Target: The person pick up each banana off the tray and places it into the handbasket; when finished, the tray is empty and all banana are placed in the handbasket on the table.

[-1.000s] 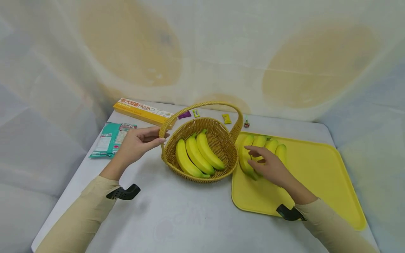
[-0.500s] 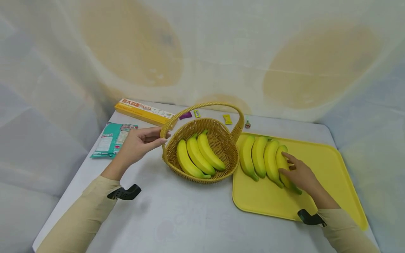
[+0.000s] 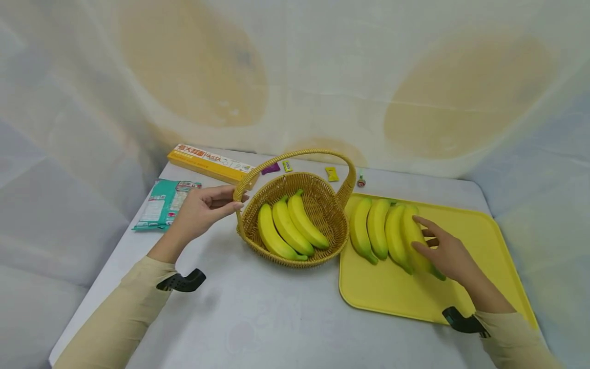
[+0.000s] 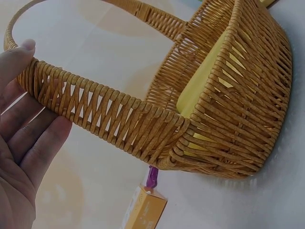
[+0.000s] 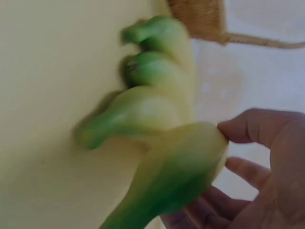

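Note:
My left hand (image 3: 203,207) holds the left side of the woven handle (image 4: 102,107), thumb on one face and fingers on the other. The handle belongs to a wicker basket (image 3: 338,238) at the middle of the table, where three bananas (image 3: 290,225) lie side by side. My right hand (image 3: 449,253) grips the rightmost banana (image 5: 178,167) of a row on the yellow tray (image 3: 387,294), thumb and fingers on either side. In the right wrist view this banana stands out nearer the camera than the three other bananas (image 5: 157,76) beside it.
A teal packet (image 3: 161,205) lies on the left, below a yellow pasta box (image 3: 209,164). Behind the basket are a purple wrapped sweet (image 3: 271,168), two yellow ones and a small round trinket (image 3: 361,182). Pale cloth walls (image 3: 322,77) enclose the table.
My right hand has moved right across the tray from the leftmost banana to the rightmost one and taken hold of it; that banana has shifted slightly. The left hand and basket stay put.

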A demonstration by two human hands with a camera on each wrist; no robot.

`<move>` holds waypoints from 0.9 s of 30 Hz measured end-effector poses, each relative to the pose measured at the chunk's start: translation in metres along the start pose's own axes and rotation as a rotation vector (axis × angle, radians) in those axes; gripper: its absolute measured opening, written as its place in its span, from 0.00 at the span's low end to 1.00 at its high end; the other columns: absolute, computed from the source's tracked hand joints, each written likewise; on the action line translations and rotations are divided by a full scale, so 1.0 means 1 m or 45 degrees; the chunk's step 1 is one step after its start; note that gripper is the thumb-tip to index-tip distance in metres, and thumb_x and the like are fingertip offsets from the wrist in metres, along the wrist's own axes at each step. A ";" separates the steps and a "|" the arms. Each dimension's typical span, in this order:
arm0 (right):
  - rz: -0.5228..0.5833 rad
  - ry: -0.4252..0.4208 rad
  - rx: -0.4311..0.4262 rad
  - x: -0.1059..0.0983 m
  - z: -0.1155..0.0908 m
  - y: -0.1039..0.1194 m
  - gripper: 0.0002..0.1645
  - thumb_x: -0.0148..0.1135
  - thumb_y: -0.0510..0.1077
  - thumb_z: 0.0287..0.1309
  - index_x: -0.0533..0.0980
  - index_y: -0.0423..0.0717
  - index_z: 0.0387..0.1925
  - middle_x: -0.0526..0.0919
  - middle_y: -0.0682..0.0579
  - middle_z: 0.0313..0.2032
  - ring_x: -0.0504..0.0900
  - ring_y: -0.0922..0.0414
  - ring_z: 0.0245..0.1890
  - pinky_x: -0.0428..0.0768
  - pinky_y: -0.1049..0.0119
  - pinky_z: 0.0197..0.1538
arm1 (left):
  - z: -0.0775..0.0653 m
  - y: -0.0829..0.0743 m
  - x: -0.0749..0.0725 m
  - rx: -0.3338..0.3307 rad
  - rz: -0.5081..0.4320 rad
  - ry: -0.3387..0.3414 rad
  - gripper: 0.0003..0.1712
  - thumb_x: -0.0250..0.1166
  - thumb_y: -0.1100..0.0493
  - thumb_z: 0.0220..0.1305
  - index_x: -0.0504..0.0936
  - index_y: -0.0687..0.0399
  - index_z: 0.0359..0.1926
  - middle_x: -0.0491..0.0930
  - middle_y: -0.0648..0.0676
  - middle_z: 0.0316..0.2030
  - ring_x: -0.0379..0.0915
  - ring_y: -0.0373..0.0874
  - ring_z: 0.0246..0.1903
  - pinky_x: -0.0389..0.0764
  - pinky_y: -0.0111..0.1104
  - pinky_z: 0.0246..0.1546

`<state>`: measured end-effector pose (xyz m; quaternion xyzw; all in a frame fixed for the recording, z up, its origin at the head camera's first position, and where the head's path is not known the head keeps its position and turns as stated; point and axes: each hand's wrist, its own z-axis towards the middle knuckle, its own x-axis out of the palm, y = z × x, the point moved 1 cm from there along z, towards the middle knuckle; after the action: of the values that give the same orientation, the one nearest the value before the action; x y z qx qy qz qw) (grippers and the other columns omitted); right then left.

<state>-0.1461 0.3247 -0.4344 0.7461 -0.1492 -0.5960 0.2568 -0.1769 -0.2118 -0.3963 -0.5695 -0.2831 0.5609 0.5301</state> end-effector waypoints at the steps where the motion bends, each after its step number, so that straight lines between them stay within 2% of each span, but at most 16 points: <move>1: 0.001 0.010 -0.026 -0.002 -0.001 0.006 0.41 0.58 0.54 0.74 0.57 0.45 0.79 0.73 0.27 0.62 0.79 0.33 0.54 0.83 0.41 0.47 | 0.000 0.000 0.000 -0.002 0.006 -0.002 0.22 0.70 0.57 0.68 0.83 0.60 0.60 0.88 0.57 0.48 0.85 0.41 0.49 0.84 0.30 0.50; 4: 0.031 0.077 -0.094 -0.008 -0.005 0.026 0.39 0.59 0.55 0.73 0.59 0.49 0.78 0.75 0.31 0.62 0.79 0.37 0.54 0.82 0.44 0.48 | 0.000 0.001 0.000 -0.004 0.009 -0.005 0.23 0.71 0.57 0.67 0.83 0.60 0.60 0.88 0.57 0.48 0.85 0.42 0.49 0.84 0.31 0.50; 10: 0.162 0.233 -0.229 -0.012 -0.005 0.067 0.35 0.60 0.54 0.73 0.63 0.57 0.76 0.75 0.42 0.65 0.79 0.43 0.57 0.82 0.51 0.49 | 0.000 0.000 0.000 0.004 -0.005 -0.001 0.23 0.71 0.57 0.67 0.82 0.61 0.60 0.87 0.61 0.48 0.85 0.42 0.48 0.84 0.31 0.50; 13: 0.217 0.299 -0.286 -0.010 0.000 0.085 0.34 0.60 0.53 0.73 0.64 0.58 0.76 0.74 0.45 0.67 0.78 0.44 0.60 0.81 0.51 0.51 | 0.001 0.000 0.000 0.002 0.002 -0.006 0.23 0.71 0.57 0.67 0.83 0.61 0.60 0.88 0.58 0.48 0.86 0.42 0.48 0.84 0.31 0.49; 22: 0.216 0.477 -0.386 0.011 0.038 0.138 0.34 0.62 0.55 0.71 0.65 0.61 0.75 0.77 0.48 0.64 0.78 0.48 0.61 0.79 0.48 0.57 | 0.000 0.000 0.001 0.000 -0.003 -0.018 0.22 0.71 0.57 0.67 0.84 0.59 0.59 0.88 0.57 0.48 0.86 0.43 0.48 0.85 0.32 0.48; 27: 0.219 0.543 -0.396 0.029 0.067 0.163 0.35 0.63 0.56 0.70 0.65 0.61 0.75 0.80 0.50 0.59 0.78 0.52 0.57 0.80 0.51 0.55 | -0.001 -0.002 0.000 -0.012 0.000 -0.016 0.22 0.71 0.56 0.67 0.83 0.60 0.59 0.88 0.57 0.48 0.86 0.42 0.48 0.85 0.32 0.49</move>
<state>-0.1896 0.1609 -0.3770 0.7909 -0.0614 -0.4171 0.4435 -0.1754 -0.2114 -0.3952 -0.5684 -0.2889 0.5632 0.5256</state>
